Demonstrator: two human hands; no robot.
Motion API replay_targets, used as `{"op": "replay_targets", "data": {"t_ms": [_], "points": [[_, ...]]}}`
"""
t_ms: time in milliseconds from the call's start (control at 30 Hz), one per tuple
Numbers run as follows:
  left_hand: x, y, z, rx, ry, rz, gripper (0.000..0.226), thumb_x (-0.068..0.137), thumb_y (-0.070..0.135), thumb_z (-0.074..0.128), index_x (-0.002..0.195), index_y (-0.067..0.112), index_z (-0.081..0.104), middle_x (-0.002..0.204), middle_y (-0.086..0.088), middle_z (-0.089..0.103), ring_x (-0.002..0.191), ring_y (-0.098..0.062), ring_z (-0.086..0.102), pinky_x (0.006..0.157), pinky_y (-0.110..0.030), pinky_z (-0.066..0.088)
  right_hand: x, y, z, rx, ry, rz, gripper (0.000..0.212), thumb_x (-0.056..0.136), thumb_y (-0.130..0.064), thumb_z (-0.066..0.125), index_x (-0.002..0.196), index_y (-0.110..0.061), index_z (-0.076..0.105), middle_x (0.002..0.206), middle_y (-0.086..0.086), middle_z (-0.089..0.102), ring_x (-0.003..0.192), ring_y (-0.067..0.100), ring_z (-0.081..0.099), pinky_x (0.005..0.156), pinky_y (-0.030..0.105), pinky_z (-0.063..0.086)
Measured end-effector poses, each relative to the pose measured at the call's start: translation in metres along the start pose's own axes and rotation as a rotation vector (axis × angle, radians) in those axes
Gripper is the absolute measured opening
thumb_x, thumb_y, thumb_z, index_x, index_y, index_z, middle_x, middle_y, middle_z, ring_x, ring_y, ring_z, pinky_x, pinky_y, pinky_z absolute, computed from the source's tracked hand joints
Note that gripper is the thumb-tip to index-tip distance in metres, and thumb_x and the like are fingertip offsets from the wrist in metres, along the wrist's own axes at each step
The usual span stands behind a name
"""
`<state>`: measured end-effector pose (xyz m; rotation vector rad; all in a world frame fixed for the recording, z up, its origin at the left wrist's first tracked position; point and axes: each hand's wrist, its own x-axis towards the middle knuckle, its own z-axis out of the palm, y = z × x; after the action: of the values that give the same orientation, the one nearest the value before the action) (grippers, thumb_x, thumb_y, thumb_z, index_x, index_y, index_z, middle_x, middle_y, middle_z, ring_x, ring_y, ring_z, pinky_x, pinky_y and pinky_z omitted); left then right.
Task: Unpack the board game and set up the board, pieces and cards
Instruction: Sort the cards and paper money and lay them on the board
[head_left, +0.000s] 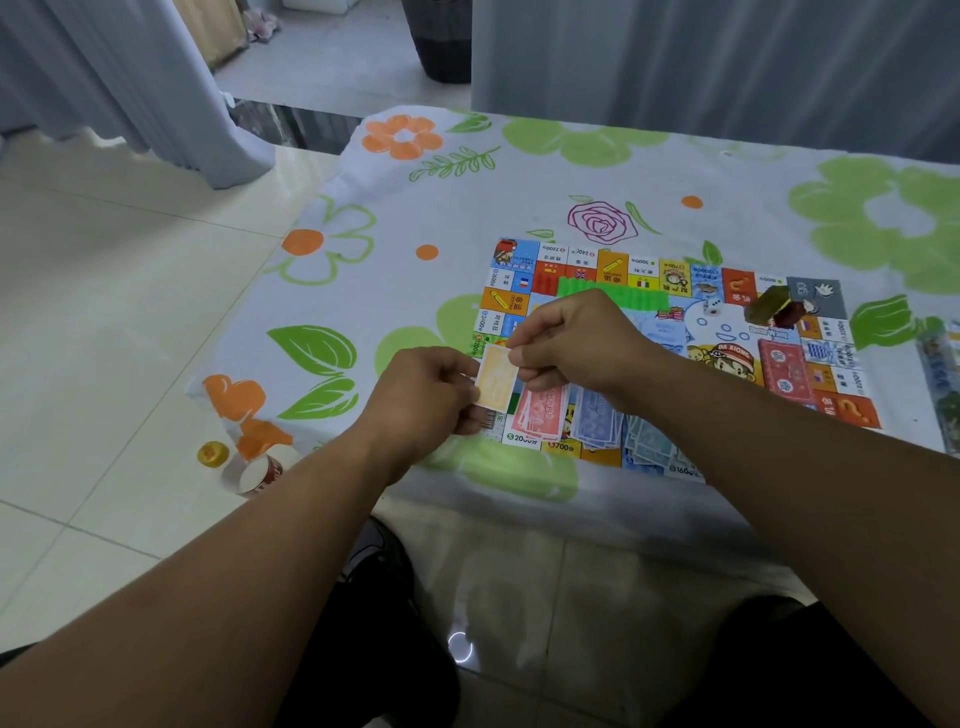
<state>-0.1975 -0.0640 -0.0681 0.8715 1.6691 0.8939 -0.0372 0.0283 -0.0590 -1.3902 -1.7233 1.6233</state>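
A table under a white cloth with green and orange flowers (467, 208) carries the colourful paper game board (675, 273) near its front edge; above the board's front left corner the left hand (426, 395) and right hand (571, 343) pinch pale yellow paper notes (496, 376); red notes (543, 415) and blue notes (597, 421) lie along the board's front edge.

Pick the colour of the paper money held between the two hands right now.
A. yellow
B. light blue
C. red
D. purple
A: the left hand and right hand both pinch the yellow paper money, while the red pile and the purple pile lie on the board.
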Motion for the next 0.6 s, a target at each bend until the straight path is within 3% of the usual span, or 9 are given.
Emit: {"op": "replay_targets", "data": {"t_ms": [333, 600], "points": [[0.0069, -0.0068, 0.0018, -0.028, 0.065, -0.074, 0.016, 0.091, -0.014, 0.056, 0.099, -0.004, 0.066, 0.087, -0.025, 0.067, 0.067, -0.029, 0.065, 0.063, -0.032, 0.063, 0.0064, 0.0047, 0.0097, -0.115, 0.013, 0.001, 0.007, 0.083, 0.006, 0.075, 0.084, 0.000, 0.073, 0.078, 0.023, 0.071, 0.063, 0.021, 0.070, 0.066, 0.036, 0.064], [0.0087, -0.0085, 0.0021, -0.007, 0.072, -0.087, 0.019, 0.091, -0.014, 0.056, 0.106, -0.007, 0.065, 0.088, -0.025, 0.066, 0.063, -0.026, 0.063, 0.058, -0.028, 0.062, 0.0084, 0.0064, 0.0105, -0.157, 0.017, 0.011, 0.010, 0.079, 0.009, 0.078, 0.084, 0.003, 0.071, 0.076, 0.027, 0.071, 0.053, 0.021, 0.067, 0.063, 0.040, 0.063]]}}
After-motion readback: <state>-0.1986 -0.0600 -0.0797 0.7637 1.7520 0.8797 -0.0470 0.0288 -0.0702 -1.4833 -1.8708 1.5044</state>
